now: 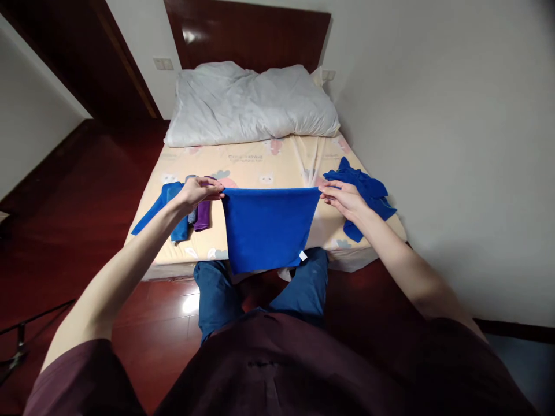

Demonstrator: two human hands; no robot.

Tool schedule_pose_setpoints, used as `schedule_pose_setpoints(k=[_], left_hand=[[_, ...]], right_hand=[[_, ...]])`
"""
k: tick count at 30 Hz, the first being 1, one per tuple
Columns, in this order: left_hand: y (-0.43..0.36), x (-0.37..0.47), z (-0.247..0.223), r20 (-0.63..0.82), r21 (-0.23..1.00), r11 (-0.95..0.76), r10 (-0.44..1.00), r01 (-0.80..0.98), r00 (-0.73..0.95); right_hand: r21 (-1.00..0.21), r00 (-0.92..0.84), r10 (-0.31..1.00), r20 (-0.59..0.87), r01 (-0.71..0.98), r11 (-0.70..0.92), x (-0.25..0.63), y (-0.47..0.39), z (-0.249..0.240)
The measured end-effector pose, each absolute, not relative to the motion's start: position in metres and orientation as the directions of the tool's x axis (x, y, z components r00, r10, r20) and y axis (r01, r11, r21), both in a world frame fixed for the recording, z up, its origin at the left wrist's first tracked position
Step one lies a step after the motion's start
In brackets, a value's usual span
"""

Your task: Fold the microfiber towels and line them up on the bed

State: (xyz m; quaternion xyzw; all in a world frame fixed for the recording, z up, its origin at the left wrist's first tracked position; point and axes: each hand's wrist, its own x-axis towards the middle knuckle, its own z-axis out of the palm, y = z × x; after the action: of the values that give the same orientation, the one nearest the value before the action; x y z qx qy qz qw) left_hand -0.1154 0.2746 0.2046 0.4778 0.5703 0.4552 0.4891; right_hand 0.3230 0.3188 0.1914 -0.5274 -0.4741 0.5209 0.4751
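Note:
A blue cloth (269, 228) with a small white tag near its lower right corner hangs stretched between my hands. My left hand (202, 192) pinches its upper left corner, and my right hand (340, 197) pinches the upper right one. Left of the cloth, on the bed, lie several rolled or folded cloths: a blue one (179, 225), a greyish-blue one partly behind my left hand, and a purple one (202, 216). Beyond my right hand is a crumpled pile of blue cloth (368, 188).
The bed (251, 164) has a yellow patterned sheet, with a white quilt (255, 104) bunched before the dark headboard (251, 34). A wall (455, 144) stands to the right. At the lower left, a black stand (19, 341) is on the dark red floor (99, 190).

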Motion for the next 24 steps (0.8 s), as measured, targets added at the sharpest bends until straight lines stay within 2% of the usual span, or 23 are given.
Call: schedule_pose_setpoints(k=[4, 10, 12, 15, 17, 20, 22, 24], left_hand=[[0.32, -0.11, 0.211, -0.016, 0.993, 0.03, 0.993, 0.112, -0.118], [0.345, -0.113, 0.244, 0.259, 0.939, -0.195, 0.943, 0.283, -0.207], [0.337, -0.117, 0.234, 0.32, 0.915, -0.24, 0.921, 0.325, -0.222], [0.313, -0.118, 0.186, 0.359, 0.885, -0.242, 0.9, 0.398, -0.249], [0.288, -0.113, 0.135, 0.299, 0.879, -0.137, 0.904, 0.457, -0.304], [0.244, -0.098, 0.05, 0.059, 0.88, 0.124, 0.929, 0.459, -0.365], [0.214, -0.086, 0.0, -0.143, 0.863, 0.315, 0.902, 0.396, -0.407], [0.192, -0.076, -0.035, -0.28, 0.849, 0.423, 0.869, 0.317, -0.408]], right_hand=[[-1.0, 0.074, 0.997, -0.017, -0.001, -0.017, 0.301, 0.378, 0.183], [-0.955, 0.13, 0.946, 0.296, 0.036, 0.294, 0.287, 0.417, 0.186], [-0.943, 0.127, 0.934, 0.333, 0.058, 0.328, 0.289, 0.411, 0.174], [-0.948, 0.092, 0.947, 0.309, 0.107, 0.299, 0.291, 0.389, 0.13], [-0.963, 0.066, 0.967, 0.246, 0.132, 0.236, 0.29, 0.366, 0.083], [-0.988, 0.07, 0.996, 0.055, 0.148, 0.044, 0.282, 0.32, 0.002], [-0.977, 0.1, 0.987, -0.122, 0.164, -0.137, 0.276, 0.289, -0.046], [-0.953, 0.115, 0.964, -0.241, 0.16, -0.257, 0.272, 0.263, -0.082]])
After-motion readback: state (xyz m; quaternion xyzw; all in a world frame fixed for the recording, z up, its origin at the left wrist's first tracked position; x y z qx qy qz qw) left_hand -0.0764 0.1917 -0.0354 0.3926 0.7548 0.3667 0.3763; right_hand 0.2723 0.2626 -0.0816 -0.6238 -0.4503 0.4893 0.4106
